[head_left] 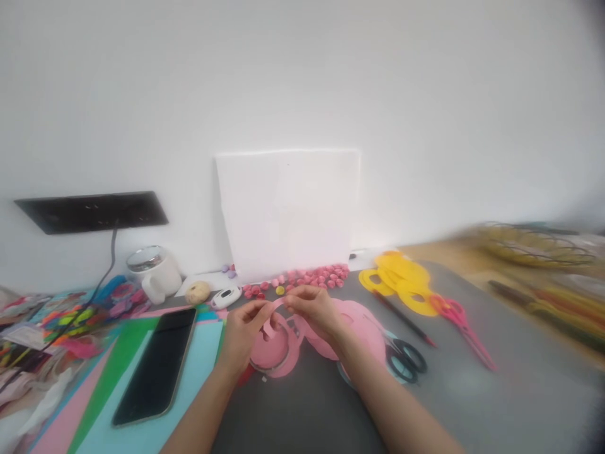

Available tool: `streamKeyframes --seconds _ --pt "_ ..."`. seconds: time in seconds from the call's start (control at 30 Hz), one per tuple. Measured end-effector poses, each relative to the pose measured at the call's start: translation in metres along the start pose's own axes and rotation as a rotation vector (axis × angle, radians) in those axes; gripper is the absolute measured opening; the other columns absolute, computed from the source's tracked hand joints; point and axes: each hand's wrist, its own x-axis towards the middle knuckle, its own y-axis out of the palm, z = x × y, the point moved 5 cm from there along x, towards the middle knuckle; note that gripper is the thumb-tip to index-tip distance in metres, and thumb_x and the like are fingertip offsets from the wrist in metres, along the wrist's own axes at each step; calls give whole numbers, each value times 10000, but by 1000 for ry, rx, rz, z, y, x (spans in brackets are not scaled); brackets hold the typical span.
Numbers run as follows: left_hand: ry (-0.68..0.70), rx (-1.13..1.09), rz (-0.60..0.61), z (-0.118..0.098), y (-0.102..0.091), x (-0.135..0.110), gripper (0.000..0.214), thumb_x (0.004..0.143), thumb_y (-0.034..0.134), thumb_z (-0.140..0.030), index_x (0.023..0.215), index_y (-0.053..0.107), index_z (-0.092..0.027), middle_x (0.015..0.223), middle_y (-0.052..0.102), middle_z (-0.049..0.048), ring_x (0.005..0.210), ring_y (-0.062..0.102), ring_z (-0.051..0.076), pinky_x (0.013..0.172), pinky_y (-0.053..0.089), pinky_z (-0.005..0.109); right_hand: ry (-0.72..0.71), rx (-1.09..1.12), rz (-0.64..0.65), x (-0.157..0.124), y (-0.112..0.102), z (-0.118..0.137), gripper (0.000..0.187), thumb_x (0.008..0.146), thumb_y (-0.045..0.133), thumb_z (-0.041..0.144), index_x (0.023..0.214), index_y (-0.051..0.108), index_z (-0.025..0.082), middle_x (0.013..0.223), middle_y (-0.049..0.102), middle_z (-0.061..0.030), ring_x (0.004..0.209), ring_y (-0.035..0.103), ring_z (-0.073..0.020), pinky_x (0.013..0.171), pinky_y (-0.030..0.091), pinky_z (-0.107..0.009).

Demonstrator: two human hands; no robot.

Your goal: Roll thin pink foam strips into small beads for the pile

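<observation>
Between my two hands a thin pink paper strip (269, 330) is held above the mat, and its lower end curls down. My left hand (246, 328) pinches one part of it with thumb and forefinger. Close beside, my right hand (314, 308) pinches the other part with its fingertips. Below them lie a round pink paper piece (270, 350) and larger pink paper circles (362, 321), partly covered by my right hand and wrist. Several small pink paper rolls (321, 276) are heaped just beyond my hands, near one yellow roll (280, 291).
On the left are a phone (158, 362) on coloured paper sheets (97, 378) and a white mug (158, 277). To the right lie black-handled scissors (407, 360), a pencil (404, 317), yellow paper cutouts (401, 277) and pink scissors (466, 325). A white board (288, 214) leans against the wall.
</observation>
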Motion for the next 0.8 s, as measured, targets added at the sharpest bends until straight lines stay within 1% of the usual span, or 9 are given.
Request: streamKeyframes --seconds 0.17,0.23,0.33,0.5,0.6,0.7,0.8 --pt "-27 -58 -58 3 -4 1 249 715 648 -384 715 663 -135 525 578 -7 459 490 110 449 378 216 13 -33 26 -1 2 1 225 579 786 307 743 726 166 739 691 -34 679 609 -137 687 467 -288" --pt "-29 -53 -59 3 -5 2 251 716 650 -385 713 660 -134 531 580 -3 464 493 114 447 375 215 16 -23 29 -1 2 1 244 570 791 295 764 725 162 739 691 -35 676 614 -142 683 472 -290" --pt "-21 -42 -26 3 -3 1 246 729 643 -380 694 660 -137 539 583 2 474 487 111 462 380 216 13 0 12 -1 0 1 250 563 796 279 770 719 162 705 679 -23 647 606 -133 667 479 -281" --pt "-5 -40 -1 1 0 0 241 713 661 -371 748 693 -135 543 587 10 496 491 119 469 385 221 -7 -19 32 -1 3 3 171 558 799 265 635 683 167 588 620 15 553 549 -103 596 460 -262" --pt "-5 -34 -8 1 0 1 250 701 670 -368 764 703 -128 537 590 16 498 497 120 464 389 223 -13 -23 31 -1 5 4 171 557 797 278 614 680 168 573 612 16 552 541 -105 595 450 -265" --pt "-23 -43 -35 1 -3 1 257 698 669 -376 750 698 -126 559 607 21 467 489 106 456 390 225 -27 -35 42 -2 7 6 162 619 759 312 642 696 165 621 634 -2 598 561 -112 626 453 -265" --pt "-39 -60 -70 0 -5 2 260 689 675 -382 724 690 -125 555 607 18 457 485 100 444 385 218 -14 -49 69 -4 9 8 184 645 741 314 757 719 169 737 678 -34 677 601 -134 675 468 -277"
